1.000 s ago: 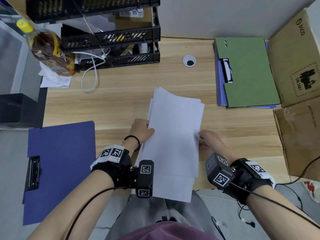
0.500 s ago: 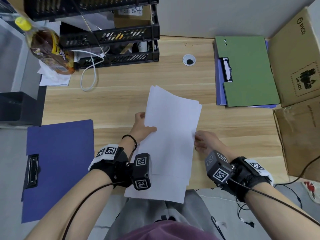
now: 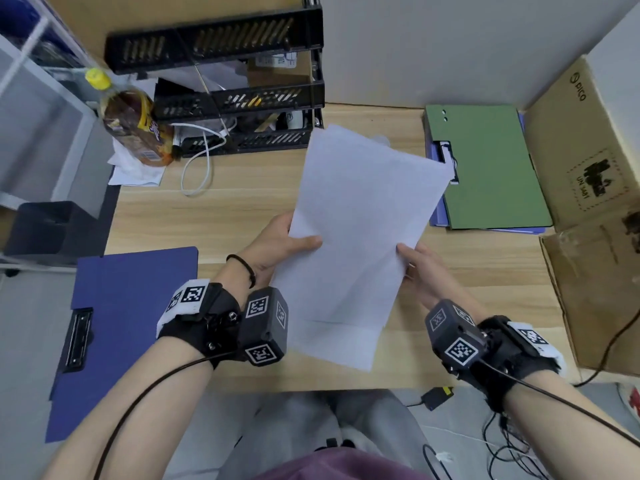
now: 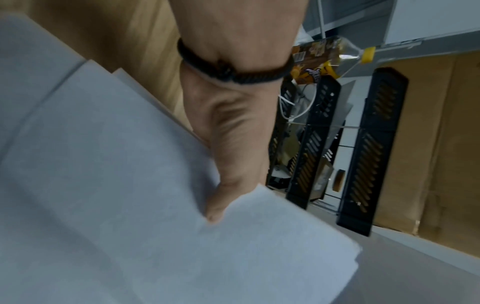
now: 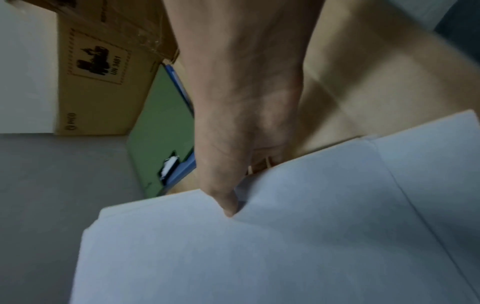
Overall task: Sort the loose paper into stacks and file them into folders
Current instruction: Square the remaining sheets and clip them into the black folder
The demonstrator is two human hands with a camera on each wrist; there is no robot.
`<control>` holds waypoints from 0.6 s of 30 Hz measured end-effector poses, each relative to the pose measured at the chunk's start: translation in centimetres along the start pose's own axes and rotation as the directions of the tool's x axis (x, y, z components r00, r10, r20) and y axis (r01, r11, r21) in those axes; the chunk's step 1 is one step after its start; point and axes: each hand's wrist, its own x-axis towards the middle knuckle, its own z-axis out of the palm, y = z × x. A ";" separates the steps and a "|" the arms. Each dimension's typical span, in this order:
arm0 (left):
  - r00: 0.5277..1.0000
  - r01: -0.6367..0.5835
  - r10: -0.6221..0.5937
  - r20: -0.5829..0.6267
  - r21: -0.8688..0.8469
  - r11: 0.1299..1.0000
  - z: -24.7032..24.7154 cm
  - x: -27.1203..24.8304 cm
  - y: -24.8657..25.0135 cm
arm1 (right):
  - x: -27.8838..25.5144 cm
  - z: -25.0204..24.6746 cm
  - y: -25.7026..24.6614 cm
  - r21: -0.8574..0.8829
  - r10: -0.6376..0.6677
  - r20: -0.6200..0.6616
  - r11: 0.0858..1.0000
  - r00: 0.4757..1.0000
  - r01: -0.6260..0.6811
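A stack of white paper sheets is held up off the wooden desk, tilted, its sheets slightly fanned. My left hand pinches its left edge, thumb on top; the thumb also shows on the paper in the left wrist view. My right hand grips the right edge, thumb pressed on the sheets. A blue clip folder lies open at the desk's left front. A green folder lies on another blue folder at the back right.
A black stacked letter tray stands at the back left, with a tea bottle and a white cable beside it. Cardboard boxes line the right side. A dark bin sits left of the desk.
Both hands have lifted the paper stack off the desk and moved it up and away from me; the sheets lay flat on the desk a second ago.
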 end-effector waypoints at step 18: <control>0.873 -0.365 0.393 -0.289 0.150 0.919 0.6 -2.3 3.2 | -4.6 2.0 -7.7 -0.080 -0.521 0.065 0.847 0.851 0.525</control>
